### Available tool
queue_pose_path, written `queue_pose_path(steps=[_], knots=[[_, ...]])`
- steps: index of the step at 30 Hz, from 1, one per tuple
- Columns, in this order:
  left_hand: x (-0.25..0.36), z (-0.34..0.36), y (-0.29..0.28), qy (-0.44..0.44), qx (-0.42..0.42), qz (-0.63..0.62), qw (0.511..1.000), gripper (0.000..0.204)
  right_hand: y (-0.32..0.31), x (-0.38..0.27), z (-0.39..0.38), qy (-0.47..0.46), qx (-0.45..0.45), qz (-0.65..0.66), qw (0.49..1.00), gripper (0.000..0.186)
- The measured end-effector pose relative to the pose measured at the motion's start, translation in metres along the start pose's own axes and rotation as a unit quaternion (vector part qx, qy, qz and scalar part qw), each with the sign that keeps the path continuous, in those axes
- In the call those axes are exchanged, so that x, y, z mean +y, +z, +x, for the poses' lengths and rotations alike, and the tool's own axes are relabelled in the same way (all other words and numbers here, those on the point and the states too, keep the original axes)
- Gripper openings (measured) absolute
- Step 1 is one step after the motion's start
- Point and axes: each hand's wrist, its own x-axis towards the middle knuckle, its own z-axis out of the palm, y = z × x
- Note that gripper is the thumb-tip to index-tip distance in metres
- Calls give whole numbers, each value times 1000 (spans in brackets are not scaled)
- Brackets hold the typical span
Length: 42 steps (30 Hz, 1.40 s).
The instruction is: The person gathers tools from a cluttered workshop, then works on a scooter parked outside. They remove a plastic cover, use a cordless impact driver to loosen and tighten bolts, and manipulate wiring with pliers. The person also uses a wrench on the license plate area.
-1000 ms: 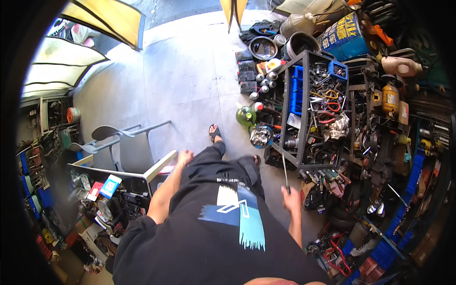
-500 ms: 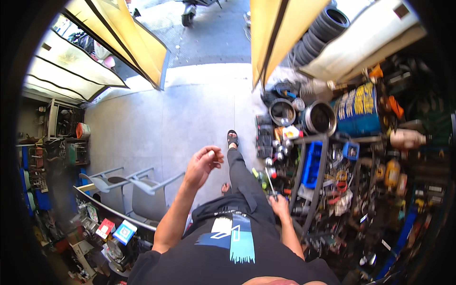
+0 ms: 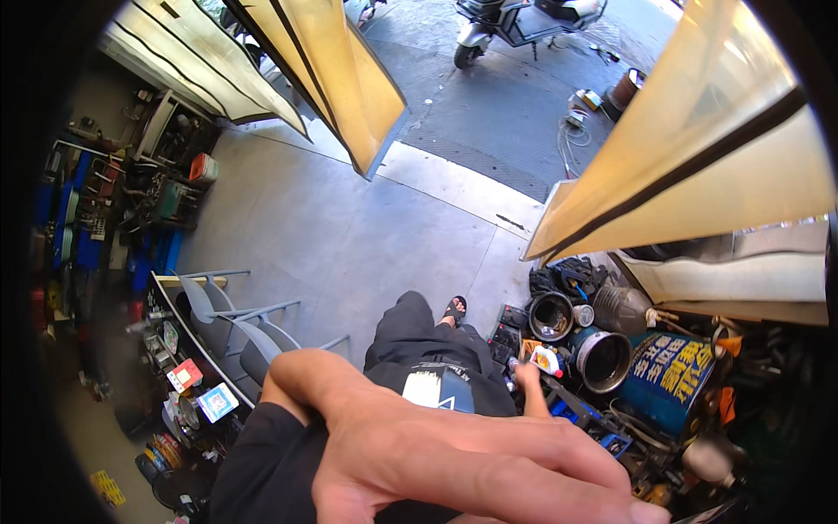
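My left hand point(image 3: 463, 463) is raised close to the camera across the lower middle, back upward, fingers extended and slightly bent. It hides much of my dark shirt and right side. My right hand point(image 3: 525, 377) is small beyond it, beside my hip, with fingers curled; what they hold is not clear. Near it are black batteries point(image 3: 511, 319), a white and red bottle point(image 3: 546, 363) and a dark round metal container point(image 3: 604, 360). My dark shorts and a sandaled foot point(image 3: 454, 307) show below me on the grey floor.
Grey folding chairs point(image 3: 254, 354) stand left by a cluttered counter point(image 3: 201, 393); shelves of tools point(image 3: 96, 201) line that wall. A blue drum point(image 3: 663, 384) sits among clutter at right. Yellow strip curtains point(image 3: 663, 157) frame the doorway; outside stands a scooter point(image 3: 524, 31), with cables nearby.
My left hand has risen from my side to close before the camera. The view has turned rightward and up toward the doorway as I step. The long screwdriver seen earlier in my right hand is no longer clearly visible.
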Motion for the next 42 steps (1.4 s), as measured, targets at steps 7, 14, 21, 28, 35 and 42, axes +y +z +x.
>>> queue_pose_path(steps=[7,14,21,28,35,42], knots=[[-29,151,-65,205,-133,-93,965,63,-169,-282,93,-205,121,67,969,42],[58,301,-189,136,-323,96,931,76,-194,-385,137,-80,22,100,992,45],[71,426,-286,-54,-344,29,937,103,-185,-374,164,64,-92,8,994,55],[76,546,-314,31,-358,-74,930,84,-177,-409,222,69,-97,36,992,55],[62,684,-319,64,-281,-167,943,84,-258,-545,355,4,-57,39,998,61],[68,789,-331,-84,-302,-215,925,63,-423,-712,410,-3,12,165,986,43]])
